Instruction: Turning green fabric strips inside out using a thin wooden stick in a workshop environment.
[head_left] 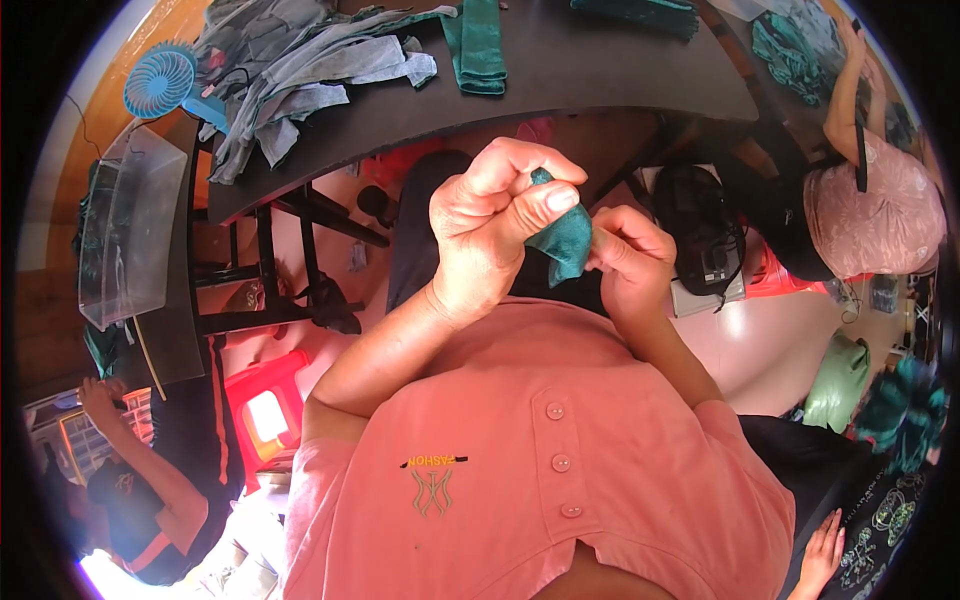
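Raised in front of my chest, my left hand [505, 215] pinches a small piece of dark green cloth [568, 245] between thumb and curled fingers. The cloth is folded over and hangs down with a pointed lower corner. Just right of it, my right hand [635, 255] is closed, its thumb and fingertips pressed together at the cloth's right edge. Whatever else may lie inside my right fingers is hidden. Beyond my hands, a folded green strip of cloth [478, 50] hangs over the edge of the dark table [600, 85].
A pile of grey-green cloth strips [320, 80] lies at the table's left, beside a blue fan [162, 80]. A clear plastic tray [135, 235] stands further left. A red stool [265, 410] is on the floor. Other people sit left and right, one in pink [875, 210].
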